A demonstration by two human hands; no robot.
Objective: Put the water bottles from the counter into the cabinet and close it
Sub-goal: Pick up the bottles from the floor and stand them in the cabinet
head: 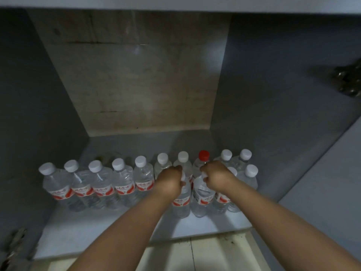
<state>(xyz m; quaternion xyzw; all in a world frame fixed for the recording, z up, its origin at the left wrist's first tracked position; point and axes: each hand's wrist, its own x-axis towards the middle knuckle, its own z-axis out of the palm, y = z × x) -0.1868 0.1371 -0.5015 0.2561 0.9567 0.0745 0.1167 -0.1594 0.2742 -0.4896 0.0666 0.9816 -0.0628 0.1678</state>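
Both of my arms reach into the open cabinet (125,227), onto its grey floor. My left hand (171,179) grips the neck of a clear water bottle (180,202) with a red and white label. My right hand (215,178) grips the top of a second bottle (201,200) right beside it. Both bottles stand upright on the cabinet floor, in front of a row of several bottles (121,182) with white caps. One bottle (203,156) in that row has a red cap.
The cabinet's back wall (132,75) is bare and stained, with free floor behind the row. A metal hinge (347,79) sits on the right wall and another hinge (13,245) at the lower left. Light floor tiles (195,255) lie below the cabinet's front edge.
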